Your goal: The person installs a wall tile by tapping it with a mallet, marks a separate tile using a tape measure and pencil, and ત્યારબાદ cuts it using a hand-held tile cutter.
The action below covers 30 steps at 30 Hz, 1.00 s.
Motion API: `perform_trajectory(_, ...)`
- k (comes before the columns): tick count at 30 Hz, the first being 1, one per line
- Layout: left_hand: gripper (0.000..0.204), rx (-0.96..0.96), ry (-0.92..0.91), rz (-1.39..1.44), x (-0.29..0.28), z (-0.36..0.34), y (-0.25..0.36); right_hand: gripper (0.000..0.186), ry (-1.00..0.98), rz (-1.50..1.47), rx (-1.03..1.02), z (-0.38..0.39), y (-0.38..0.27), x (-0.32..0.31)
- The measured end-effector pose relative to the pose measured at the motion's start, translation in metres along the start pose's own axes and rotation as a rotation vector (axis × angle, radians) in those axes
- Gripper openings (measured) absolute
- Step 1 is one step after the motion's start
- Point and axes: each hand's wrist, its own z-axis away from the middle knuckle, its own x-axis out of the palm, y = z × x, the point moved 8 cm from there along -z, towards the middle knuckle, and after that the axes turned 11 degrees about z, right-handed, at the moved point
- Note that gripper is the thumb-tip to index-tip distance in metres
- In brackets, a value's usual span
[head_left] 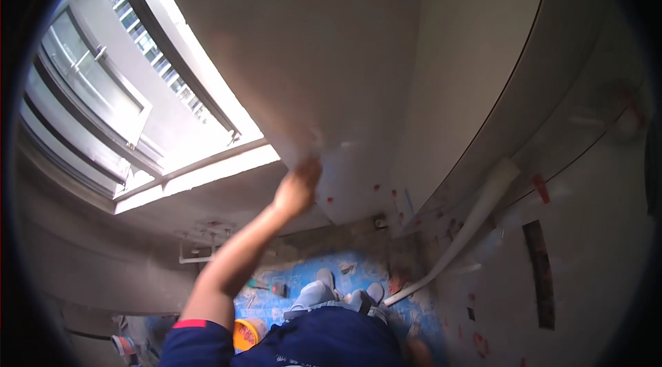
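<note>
My left arm reaches up and forward to the pale wall [331, 77], just right of the window. At its end my left hand [300, 184] looks closed against or close to the wall. Its fingers are blurred, and what they hold, if anything, cannot be made out. Low at the right of my body, a small part of my right hand or forearm [418, 352] shows beside the dark blue shirt. Its fingers are hidden.
An open window [114, 98] fills the upper left. A white pipe [476, 219] slants down the right wall, near a dark rectangular slot [538, 274]. Stained blue sheeting [296, 269] covers the floor under my feet. A yellow-rimmed bucket [246, 334] stands at my left.
</note>
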Motion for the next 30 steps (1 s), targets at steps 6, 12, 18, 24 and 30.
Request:
perform_trajectory(6, 0.052, -0.460, -0.600, 0.587, 0.200, 0.255, 0.109, 0.019, -0.112, -0.074, -0.020, -0.042, -0.031, -0.030)
perform_trajectory(12, 0.041, -0.840, -0.617, 0.462, 0.202, 0.320, 0.018, 0.026, -0.087, 0.360, -0.033, -0.034, -0.127, -0.006)
perform_trajectory(18, 0.053, -0.921, -0.394, 0.578, 0.180, 0.249, -0.031, 0.028, 0.041, 0.297, -0.013, -0.051, -0.108, 0.030)
perform_trajectory(24, 0.041, -0.745, -0.368, 0.828, 0.239, 0.244, -0.024, 0.019, 0.064, 0.057, 0.133, -0.057, -0.028, 0.081)
perform_trajectory(30, 0.017, -0.294, -0.656, 0.862, 0.327, 0.297, -0.025, 0.012, 0.289, -0.582, 0.229, -0.066, 0.051, 0.151)
